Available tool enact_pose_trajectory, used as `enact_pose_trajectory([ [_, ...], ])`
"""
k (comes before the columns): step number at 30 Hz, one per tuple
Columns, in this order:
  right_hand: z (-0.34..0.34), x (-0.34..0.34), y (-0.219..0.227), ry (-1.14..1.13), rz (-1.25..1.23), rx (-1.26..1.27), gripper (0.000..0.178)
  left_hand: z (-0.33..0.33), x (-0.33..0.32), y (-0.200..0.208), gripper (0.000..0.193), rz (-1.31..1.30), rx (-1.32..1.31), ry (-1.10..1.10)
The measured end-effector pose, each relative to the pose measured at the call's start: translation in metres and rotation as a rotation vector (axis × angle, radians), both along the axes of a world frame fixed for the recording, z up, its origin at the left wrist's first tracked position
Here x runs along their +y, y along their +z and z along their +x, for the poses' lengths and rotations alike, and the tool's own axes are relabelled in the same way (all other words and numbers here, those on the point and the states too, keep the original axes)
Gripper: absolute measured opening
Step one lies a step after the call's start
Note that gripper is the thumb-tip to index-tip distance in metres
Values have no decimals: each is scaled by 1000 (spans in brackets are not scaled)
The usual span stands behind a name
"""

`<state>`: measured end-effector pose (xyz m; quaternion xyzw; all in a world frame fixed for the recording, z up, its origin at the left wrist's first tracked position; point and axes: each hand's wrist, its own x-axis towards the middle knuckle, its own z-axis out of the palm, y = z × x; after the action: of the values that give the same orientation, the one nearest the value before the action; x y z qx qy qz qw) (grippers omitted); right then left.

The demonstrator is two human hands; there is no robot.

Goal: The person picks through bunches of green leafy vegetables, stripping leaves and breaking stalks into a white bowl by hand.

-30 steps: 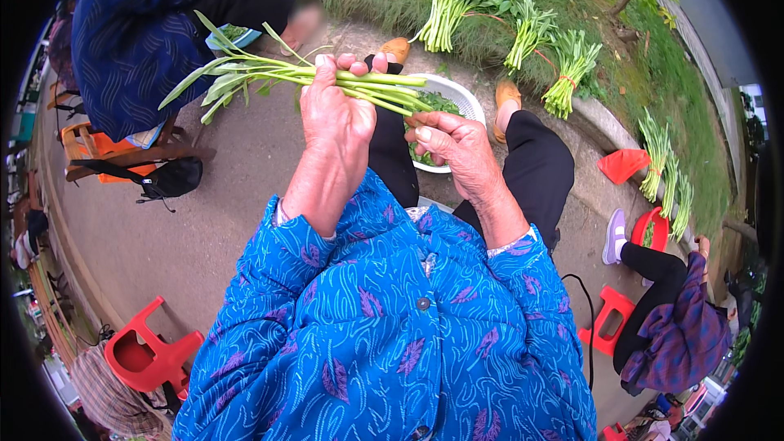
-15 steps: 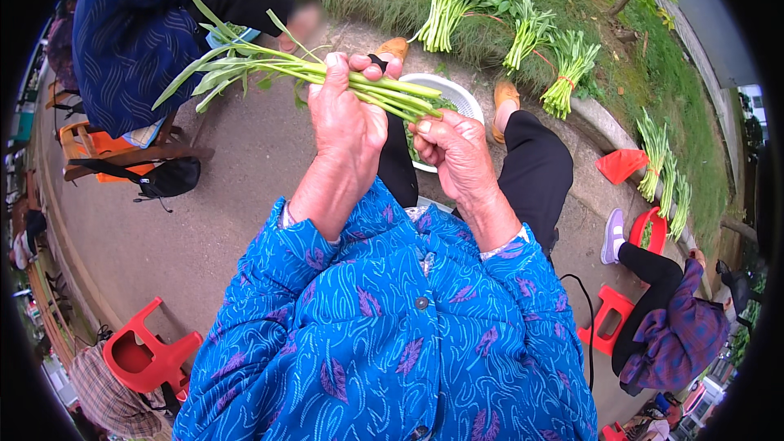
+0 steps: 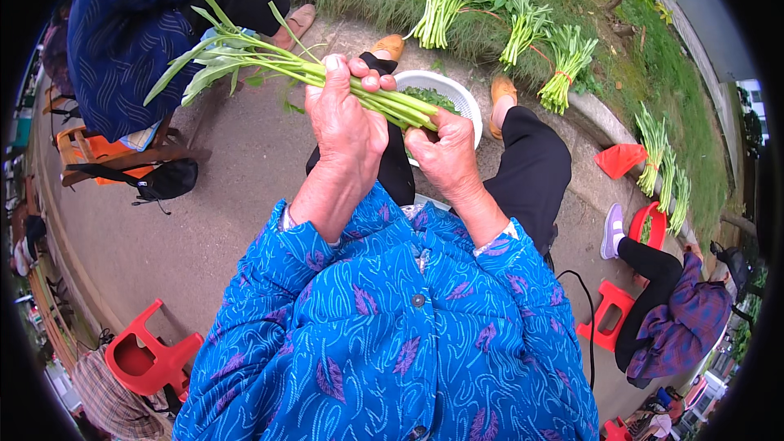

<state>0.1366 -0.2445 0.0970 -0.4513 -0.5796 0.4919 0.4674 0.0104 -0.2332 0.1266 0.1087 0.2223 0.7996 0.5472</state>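
A bunch of water spinach point(image 3: 286, 68), long pale green stems with narrow leaves, lies slanted across my front, leaves to the upper left. My left hand point(image 3: 347, 118) is wrapped round the stems, thumb on top. At the bare stem ends, my right hand point(image 3: 446, 153) is closed with its thumb and curled fingers against them; its inner fingers are partly hidden. Below and beyond the stem ends, a white plastic basket point(image 3: 467, 100) with green pieces point(image 3: 431, 98) in it stands between my feet.
Several tied bunches of greens point(image 3: 443, 4) lie along the grass edge ahead and to the right. A seated person in dark blue point(image 3: 122, 41) is at the left, another in plaid point(image 3: 682, 318) at the right. Red stools point(image 3: 155, 355) stand nearby; a black bag point(image 3: 170, 180) hangs at the left.
My right hand has shifted slightly left and down, its fingers curling more tightly at the stem ends. The left hand keeps its hold, and the leaves have swung slightly left.
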Motion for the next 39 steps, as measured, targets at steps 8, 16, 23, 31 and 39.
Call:
enact_pose_trajectory([
  [8, 4, 6, -2, -75, 174, -356, 8, 3, 1, -5, 16, -34, -17, 20],
  [16, 50, 19, -53, -39, -93, -707, 20, -10, 5, 8, 14, 27, 108, 18],
  [23, 69, 36, -51, -18, -234, -826, 30, -7, 0, 1, 14, -36, -23, -212],
  [31, 65, 39, -62, 186, -324, -118, 44, 4, -4, 5, 23, 20, 51, -292],
  [39, 34, 14, 16, 390, -323, 146, 53, 6, -7, 5, 20, 18, 67, -311],
])
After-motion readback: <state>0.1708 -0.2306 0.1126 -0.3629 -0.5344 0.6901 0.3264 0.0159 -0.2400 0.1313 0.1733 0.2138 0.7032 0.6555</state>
